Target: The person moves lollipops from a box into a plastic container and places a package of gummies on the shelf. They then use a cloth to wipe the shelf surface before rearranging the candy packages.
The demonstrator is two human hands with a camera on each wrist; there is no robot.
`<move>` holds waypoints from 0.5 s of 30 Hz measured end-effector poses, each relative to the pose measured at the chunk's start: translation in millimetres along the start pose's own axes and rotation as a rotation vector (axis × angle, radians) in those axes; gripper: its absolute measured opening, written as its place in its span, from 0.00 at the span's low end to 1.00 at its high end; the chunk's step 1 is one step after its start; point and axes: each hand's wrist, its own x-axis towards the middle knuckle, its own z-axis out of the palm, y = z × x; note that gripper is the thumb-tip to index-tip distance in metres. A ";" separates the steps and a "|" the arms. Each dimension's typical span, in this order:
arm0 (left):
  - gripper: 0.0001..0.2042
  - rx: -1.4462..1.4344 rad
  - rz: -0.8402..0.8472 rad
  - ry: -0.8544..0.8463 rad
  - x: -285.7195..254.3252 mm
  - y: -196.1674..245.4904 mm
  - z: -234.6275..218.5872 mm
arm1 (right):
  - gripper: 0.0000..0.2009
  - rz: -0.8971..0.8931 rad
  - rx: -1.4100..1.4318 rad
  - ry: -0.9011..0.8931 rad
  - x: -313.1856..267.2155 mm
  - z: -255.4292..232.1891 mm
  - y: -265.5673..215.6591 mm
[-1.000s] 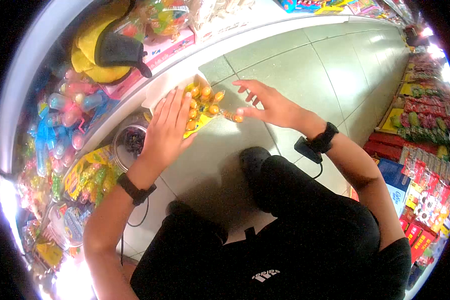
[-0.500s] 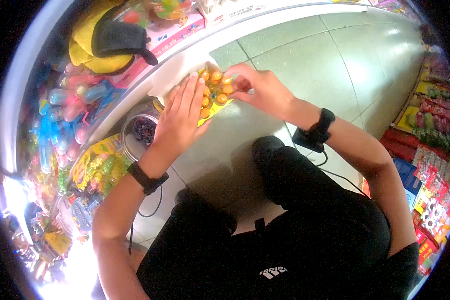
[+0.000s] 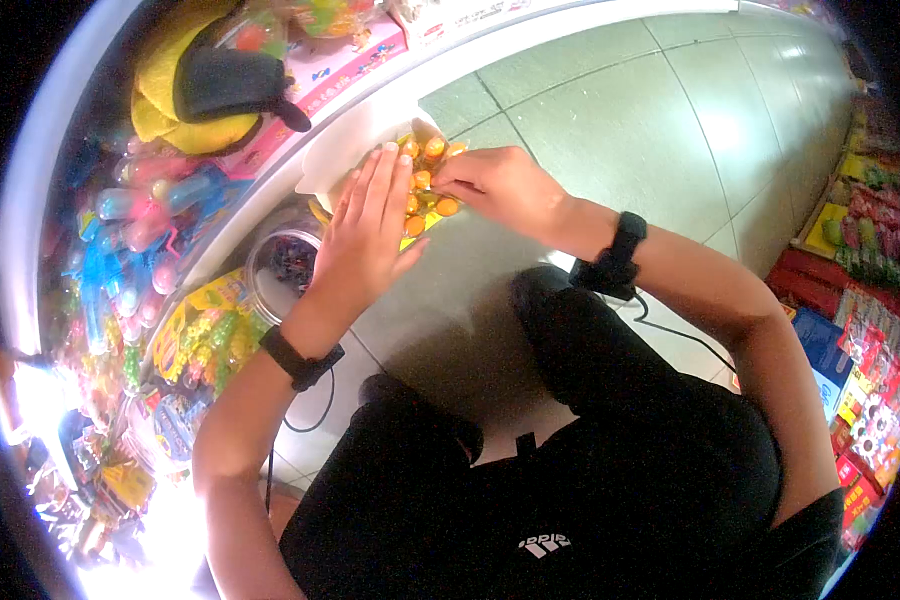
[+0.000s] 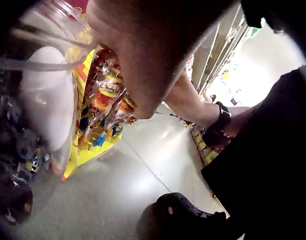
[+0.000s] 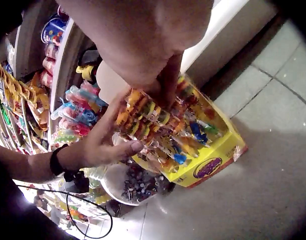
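Observation:
A yellow display box (image 5: 214,161) of small orange-capped candy toys (image 3: 425,180) stands on the floor against a shelf's white base. My left hand (image 3: 375,190) lies flat along the left side of the bunch, fingers straight and pressing on the toys. My right hand (image 3: 452,186) reaches in from the right, fingers curled, and pinches toys at the top of the bunch (image 5: 150,117). In the right wrist view my left hand's thumb (image 5: 134,146) sits under the bunch. The left wrist view shows the toys (image 4: 109,99) and the box (image 4: 88,156) below my palm.
A clear jar (image 3: 285,262) of small dark items stands just left of the box. The shelf holds a yellow-and-black plush (image 3: 205,85), a pink box (image 3: 355,58) and blue and pink toys (image 3: 120,230). Green tile floor (image 3: 670,120) stretches right to racks of packets (image 3: 870,220). My black shoe (image 3: 540,290) is below.
My right hand came in from over the floor with an orange toy and now pinches into the bunch. My left hand stayed flat on the toys.

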 end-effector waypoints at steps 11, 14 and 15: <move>0.17 -0.156 0.130 0.177 -82.1 9.3 -50.4 | 0.12 0.332 0.101 0.133 -14.9 -41.7 29.0; 0.11 -0.239 0.147 -0.005 -103.9 29.3 -34.8 | 0.17 0.458 0.183 -0.105 -7.3 -30.2 46.2; 0.10 -0.287 0.133 -0.117 -110.5 36.5 -28.1 | 0.20 0.532 0.240 -0.284 -4.8 -24.9 49.0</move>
